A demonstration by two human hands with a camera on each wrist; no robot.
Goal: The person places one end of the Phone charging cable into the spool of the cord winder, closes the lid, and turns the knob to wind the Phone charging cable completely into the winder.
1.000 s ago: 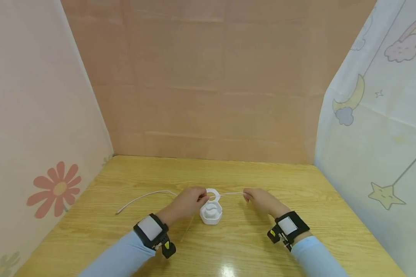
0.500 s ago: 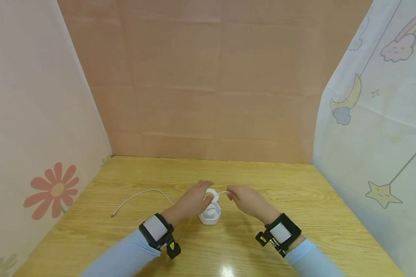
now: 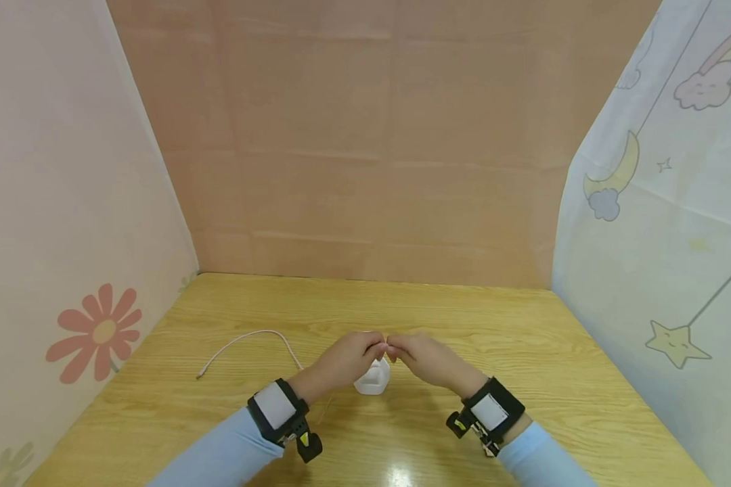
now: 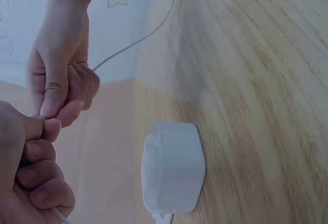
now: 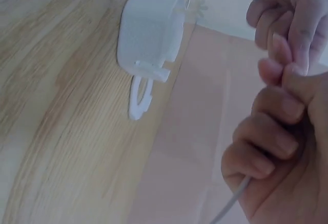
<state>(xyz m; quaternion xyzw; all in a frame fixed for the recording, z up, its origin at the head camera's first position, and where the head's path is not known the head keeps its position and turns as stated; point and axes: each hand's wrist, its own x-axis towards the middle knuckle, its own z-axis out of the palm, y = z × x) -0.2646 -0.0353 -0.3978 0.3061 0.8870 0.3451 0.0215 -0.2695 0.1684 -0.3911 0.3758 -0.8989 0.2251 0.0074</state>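
A white cable (image 3: pixel 257 331) curves across the table on the left, its plug end (image 3: pixel 202 373) lying flat. My left hand (image 3: pixel 348 358) and right hand (image 3: pixel 429 360) meet fingertip to fingertip above a small white angular box (image 3: pixel 373 383). Both hands pinch the cable between curled fingers; the short piece where they meet is hidden. In the left wrist view, a length of cable (image 4: pixel 138 41) trails from the right hand down to the table. The box stands apart from the hands, with its ring-shaped lid (image 5: pixel 136 98) swung open.
The wooden table (image 3: pixel 250 433) has a tan backdrop (image 3: pixel 365 169) behind it. Printed cloth walls stand at left (image 3: pixel 49 189) and right (image 3: pixel 658 243). Each wrist carries a strapped camera.
The right hand has moved left from the far side of the cable to meet the left hand. The left hand loosened, then pinched again, and now covers part of the box.
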